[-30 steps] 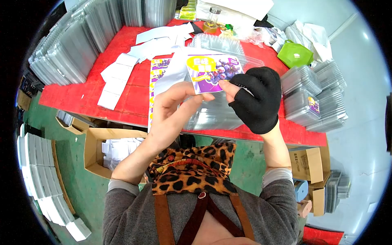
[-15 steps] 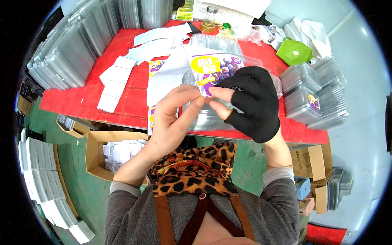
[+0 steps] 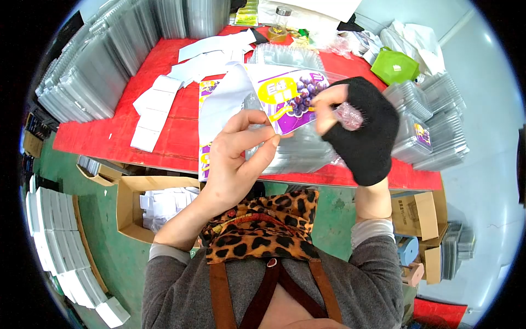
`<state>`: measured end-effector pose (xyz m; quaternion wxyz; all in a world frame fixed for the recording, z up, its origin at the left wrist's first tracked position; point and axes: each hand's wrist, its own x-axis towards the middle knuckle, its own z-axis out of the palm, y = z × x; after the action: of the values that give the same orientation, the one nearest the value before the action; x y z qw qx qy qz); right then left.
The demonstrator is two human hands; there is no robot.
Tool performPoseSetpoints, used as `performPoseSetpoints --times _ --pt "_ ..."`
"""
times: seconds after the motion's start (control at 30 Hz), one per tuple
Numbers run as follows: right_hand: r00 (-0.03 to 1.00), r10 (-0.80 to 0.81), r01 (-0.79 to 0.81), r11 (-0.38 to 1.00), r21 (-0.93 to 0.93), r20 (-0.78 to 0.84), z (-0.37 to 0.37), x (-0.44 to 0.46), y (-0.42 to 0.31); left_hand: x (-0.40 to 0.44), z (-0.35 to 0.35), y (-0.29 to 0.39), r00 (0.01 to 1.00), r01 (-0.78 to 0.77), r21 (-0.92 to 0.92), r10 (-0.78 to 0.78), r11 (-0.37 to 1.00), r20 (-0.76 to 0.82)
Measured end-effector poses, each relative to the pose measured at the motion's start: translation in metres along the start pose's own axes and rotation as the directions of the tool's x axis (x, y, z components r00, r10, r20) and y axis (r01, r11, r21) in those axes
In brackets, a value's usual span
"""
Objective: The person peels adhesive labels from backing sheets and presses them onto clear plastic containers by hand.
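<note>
A purple and yellow label printed with grapes [image 3: 287, 94] is raised over clear plastic boxes, a white backing sheet [image 3: 224, 101] curling away at its left. My bare left hand [image 3: 244, 148] pinches the label's lower corner between thumb and fingertips. My right hand [image 3: 361, 129], in a black fingerless glove, has thumb and index finger curled together at the label's right edge. Through the loop of those fingers a clear plastic box [image 3: 349, 116] shows. Below the label lies a stack of clear boxes [image 3: 298, 156], partly hidden by it.
Tall stacks of clear plastic trays [image 3: 93, 82] line the left of the red table [image 3: 112, 134]. White paper strips [image 3: 156, 112] lie nearby. Clear containers [image 3: 438, 129] stand at the right, below a green bag [image 3: 394, 67]. A glass jar [image 3: 280, 24] is at the back. Under the table, a cardboard box [image 3: 129, 211] holds white paper.
My right hand has moved right and slightly up, from the label's lower corner to its right edge. My left hand stays at the corner; more of the label's print shows.
</note>
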<state>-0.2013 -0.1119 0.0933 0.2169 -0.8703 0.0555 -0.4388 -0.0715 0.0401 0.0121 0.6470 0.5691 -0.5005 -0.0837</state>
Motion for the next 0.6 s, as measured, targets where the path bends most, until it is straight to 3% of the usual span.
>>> performPoseSetpoints --times 0.07,0.13,0.27,0.47,0.57,0.6 --pt "0.999 0.013 -0.014 0.999 0.036 0.031 -0.005 -0.001 -0.005 0.000 -0.002 0.002 1.000 0.001 0.010 -0.001 1.000 0.005" --pt "0.957 -0.185 0.213 0.971 -0.110 0.223 -0.006 -0.001 -0.014 0.001 0.000 0.001 1.000 0.003 -0.036 -0.003 0.999 -0.011" --pt "0.907 -0.345 0.403 0.879 -0.255 0.242 0.005 -0.010 -0.014 0.000 0.001 0.002 1.000 0.019 0.005 -0.019 1.000 0.008" --pt "0.877 -0.311 0.436 0.836 -0.334 0.367 0.003 -0.009 -0.022 -0.001 0.004 -0.002 0.999 -0.050 0.039 0.050 0.998 -0.009" --pt "0.893 -0.244 0.378 0.863 -0.335 0.379 0.002 -0.005 -0.021 0.000 0.001 0.000 0.997 -0.073 0.074 0.071 0.995 0.027" --pt "0.929 -0.195 0.281 0.925 -0.256 0.314 0.002 -0.003 -0.018 0.000 0.000 0.001 0.998 -0.058 0.067 0.056 0.996 0.025"
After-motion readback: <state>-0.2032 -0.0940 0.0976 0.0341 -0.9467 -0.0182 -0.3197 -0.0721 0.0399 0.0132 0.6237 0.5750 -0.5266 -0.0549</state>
